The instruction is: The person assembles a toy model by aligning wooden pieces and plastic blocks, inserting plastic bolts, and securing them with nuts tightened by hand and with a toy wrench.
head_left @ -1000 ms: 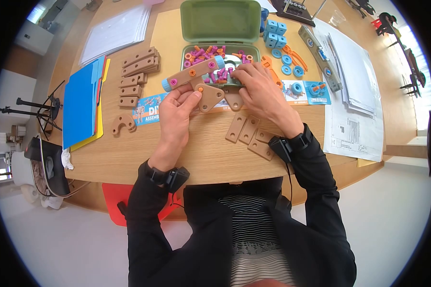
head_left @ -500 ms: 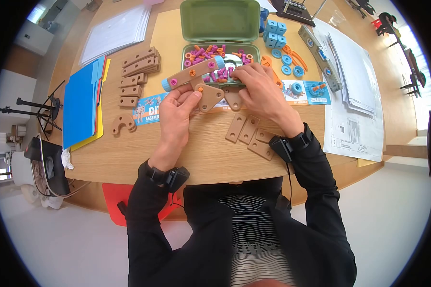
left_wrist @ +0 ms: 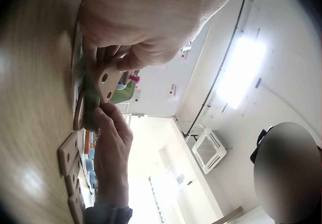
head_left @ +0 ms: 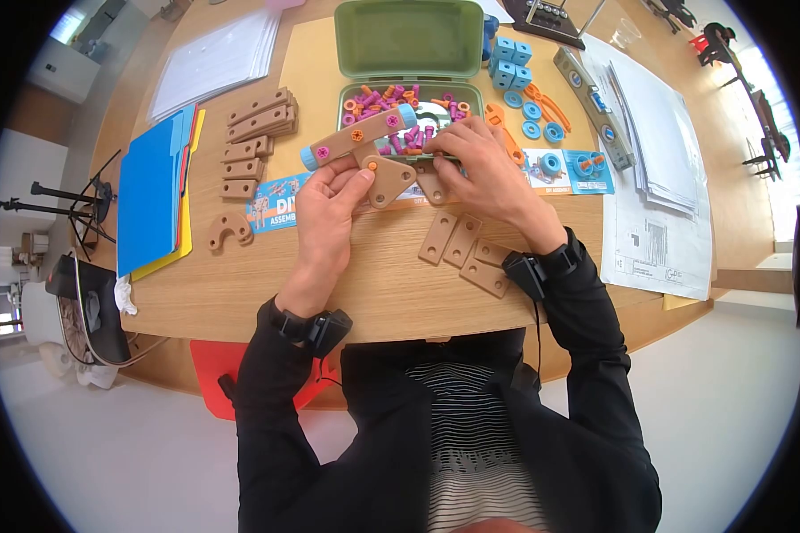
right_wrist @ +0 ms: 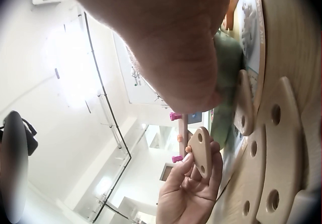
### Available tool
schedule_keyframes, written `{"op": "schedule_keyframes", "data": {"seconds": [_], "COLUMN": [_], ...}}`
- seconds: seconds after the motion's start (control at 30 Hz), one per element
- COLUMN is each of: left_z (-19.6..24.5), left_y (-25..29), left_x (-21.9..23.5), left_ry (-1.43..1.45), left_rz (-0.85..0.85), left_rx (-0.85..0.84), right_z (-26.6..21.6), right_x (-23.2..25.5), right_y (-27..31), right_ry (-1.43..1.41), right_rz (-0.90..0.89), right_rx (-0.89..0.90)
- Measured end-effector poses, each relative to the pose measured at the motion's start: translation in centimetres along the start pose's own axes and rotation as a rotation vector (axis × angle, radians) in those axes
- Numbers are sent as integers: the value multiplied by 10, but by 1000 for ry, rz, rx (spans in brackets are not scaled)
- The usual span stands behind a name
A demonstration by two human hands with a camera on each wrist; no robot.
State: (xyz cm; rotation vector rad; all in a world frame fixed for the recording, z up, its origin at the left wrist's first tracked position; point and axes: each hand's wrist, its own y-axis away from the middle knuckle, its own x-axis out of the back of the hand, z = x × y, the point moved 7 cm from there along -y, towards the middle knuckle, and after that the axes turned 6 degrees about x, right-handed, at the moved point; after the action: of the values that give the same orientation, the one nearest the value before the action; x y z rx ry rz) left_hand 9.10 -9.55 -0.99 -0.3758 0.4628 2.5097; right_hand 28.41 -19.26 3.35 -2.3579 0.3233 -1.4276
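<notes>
My left hand [head_left: 327,209] grips a built piece: a brown toy bar [head_left: 364,133] with light-blue end caps and purple and orange bolts, joined to a brown triangular plate [head_left: 389,185] by an orange bolt. The thumb lies along this plate near the bolt. Bent fingers of my right hand [head_left: 480,164] reach over the front edge of the green box [head_left: 473,98], close to the purple bolts [head_left: 413,138] inside. I cannot tell whether they pinch something. Partly under that hand, a second triangular plate [head_left: 430,185] lies in front of the box.
Flat brown plates [head_left: 462,242] lie before my right hand. Brown bars [head_left: 260,120] and a curved piece [head_left: 229,231] are on the left, near blue folders [head_left: 156,191]. Light-blue blocks [head_left: 509,62], wheels [head_left: 532,130] and a spirit level [head_left: 596,107] stand right of the box.
My right fingertips have drawn slightly down from the bolts toward the box's front edge. The left hand and its built piece have stayed in place.
</notes>
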Motion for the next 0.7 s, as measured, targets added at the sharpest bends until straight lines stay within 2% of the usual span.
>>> {"op": "schedule_keyframes", "data": {"seconds": [0.17, 0.7], "left_z": [0, -2], "left_y": [0, 0], "left_x": [0, -1], "left_ry": [-1, -15], "left_rz": [-11, -2], "left_rx": [-10, 25], "right_z": [6, 5], "right_x": [1, 3], "right_y": [1, 0], "right_ry": [-120, -137], "right_rz": [44, 36], "right_rx": [7, 1]}}
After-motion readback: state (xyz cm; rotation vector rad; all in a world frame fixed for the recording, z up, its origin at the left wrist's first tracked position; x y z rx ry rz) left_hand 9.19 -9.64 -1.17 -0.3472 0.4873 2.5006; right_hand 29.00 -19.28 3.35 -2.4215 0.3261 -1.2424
